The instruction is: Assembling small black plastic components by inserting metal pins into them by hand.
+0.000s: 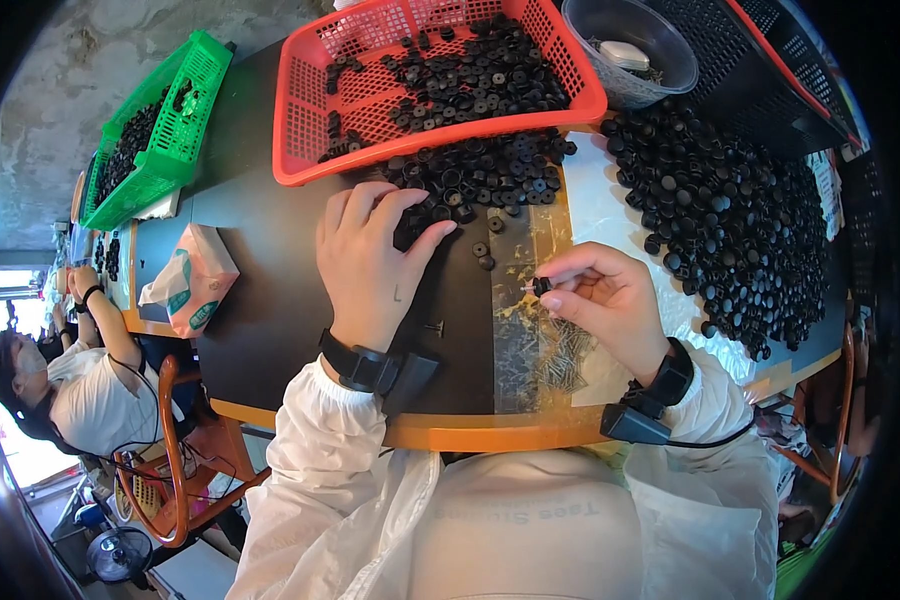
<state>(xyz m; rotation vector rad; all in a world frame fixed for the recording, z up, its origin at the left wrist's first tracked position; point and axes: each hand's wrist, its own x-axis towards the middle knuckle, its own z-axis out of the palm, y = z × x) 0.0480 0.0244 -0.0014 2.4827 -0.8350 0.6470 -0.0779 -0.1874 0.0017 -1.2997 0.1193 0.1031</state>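
Observation:
My right hand (pixel 605 300) pinches a small black round part (pixel 541 287) between thumb and fingertips, with a thin pale metal pin or screw showing at its left side. Below that hand lies a heap of silvery screws (pixel 564 358). My left hand (pixel 370 250) rests at the near edge of a pile of black round parts (pixel 515 170), its thumb and index finger apart and curved around some of them. A few loose black parts (pixel 482 250) sit between my hands. One dark screw-like piece (pixel 435 328) stands on the table near my left wrist.
A red basket (pixel 288 130) with black parts stands behind the pile. At right are a large heap of black caps (pixel 740 220), a clear tub (pixel 660 85) and a black crate (pixel 760 80). To the left are a tissue pack (pixel 205 280), a green basket (pixel 160 165) and a seated person (pixel 100 400).

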